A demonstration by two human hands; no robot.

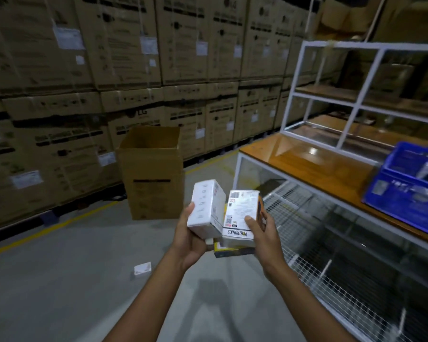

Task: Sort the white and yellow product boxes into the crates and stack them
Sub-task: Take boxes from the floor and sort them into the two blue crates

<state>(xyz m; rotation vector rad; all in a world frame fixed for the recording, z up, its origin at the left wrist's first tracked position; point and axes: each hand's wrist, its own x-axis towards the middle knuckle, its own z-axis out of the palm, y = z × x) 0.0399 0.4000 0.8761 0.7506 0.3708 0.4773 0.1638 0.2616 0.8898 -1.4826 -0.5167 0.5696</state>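
My left hand (pixel 190 239) grips a plain white product box (pixel 205 208), held upright in front of me. My right hand (pixel 262 233) holds a white printed box (pixel 240 215) with an orange side, thumb on its face. Under that box a yellow and black box (pixel 230 251) is partly hidden, resting against both hands. The two white boxes touch side by side. A blue crate (pixel 400 201) with some boxes inside sits on the wooden table top (pixel 307 164) at the right.
An open tall cardboard carton (pixel 153 174) stands on the floor ahead. Stacked large cartons (pixel 84 95) form a wall behind it. A white metal shelf frame (pixel 356 99) stands on the table; wire shelving (pixel 319 243) lies below. A small white card (pixel 142 268) lies on the floor.
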